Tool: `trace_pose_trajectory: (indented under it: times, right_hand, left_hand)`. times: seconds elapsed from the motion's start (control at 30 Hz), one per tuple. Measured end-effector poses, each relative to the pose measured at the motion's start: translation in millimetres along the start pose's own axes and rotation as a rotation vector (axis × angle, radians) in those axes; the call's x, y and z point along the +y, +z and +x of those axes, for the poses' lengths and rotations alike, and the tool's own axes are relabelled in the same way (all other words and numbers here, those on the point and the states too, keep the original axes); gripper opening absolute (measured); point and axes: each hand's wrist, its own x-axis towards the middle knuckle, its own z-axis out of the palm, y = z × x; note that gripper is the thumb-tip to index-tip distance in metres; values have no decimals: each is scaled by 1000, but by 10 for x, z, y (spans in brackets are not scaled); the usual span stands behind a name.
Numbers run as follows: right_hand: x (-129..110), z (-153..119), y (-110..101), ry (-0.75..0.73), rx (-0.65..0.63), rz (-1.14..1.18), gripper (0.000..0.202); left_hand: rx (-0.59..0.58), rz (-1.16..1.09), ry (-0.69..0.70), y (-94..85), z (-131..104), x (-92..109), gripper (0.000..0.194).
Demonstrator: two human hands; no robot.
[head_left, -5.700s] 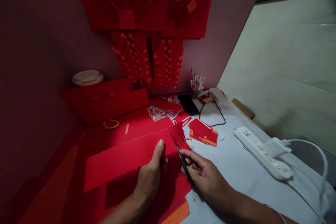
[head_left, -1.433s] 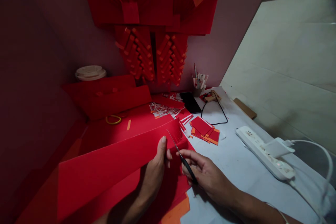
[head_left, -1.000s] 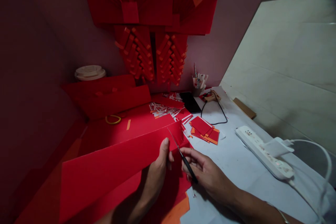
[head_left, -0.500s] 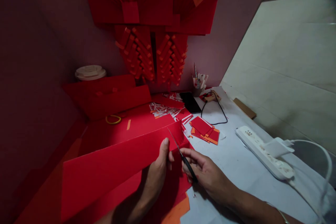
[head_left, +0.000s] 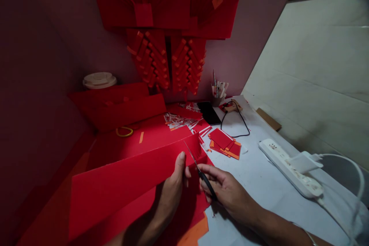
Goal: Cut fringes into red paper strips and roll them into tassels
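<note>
A long folded red paper sheet (head_left: 123, 177) stands on edge in front of me. My left hand (head_left: 171, 190) pinches it near its right end, thumb on the near face and fingers behind. Black-handled scissors (head_left: 206, 182) are in my right hand (head_left: 223, 186), which is closed round their handles. The blade lies slanted against the right part of the sheet, pointing up and left. Fine fringe-like slits show at the sheet's right end, just beyond the blade. More red paper and an orange sheet (head_left: 196, 232) lie underneath.
A pile of paper scraps (head_left: 178, 119), a phone (head_left: 209, 112) and red cards (head_left: 225, 142) lie behind. A power strip (head_left: 291, 169) with a white plug runs along the right. Yellow scissor handles (head_left: 124, 131) show left. Red paper decorations (head_left: 167, 4) hang on the wall.
The left end of the red sheet has shifted slightly to the right. Both hands and the scissors are almost unmoved.
</note>
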Motion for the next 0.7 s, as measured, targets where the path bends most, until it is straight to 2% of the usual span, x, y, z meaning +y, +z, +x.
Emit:
trace_pose_trajectory:
  times: [0.33,0.7]
  right_hand:
    - [2,-20,-9,37,-2,-26,64]
    - [23,-13,-22,24,-13,-17,56]
  left_hand:
    - [0,-13,2,0,-2,-24,53]
    - [1,-22,8,16,18,-13,52]
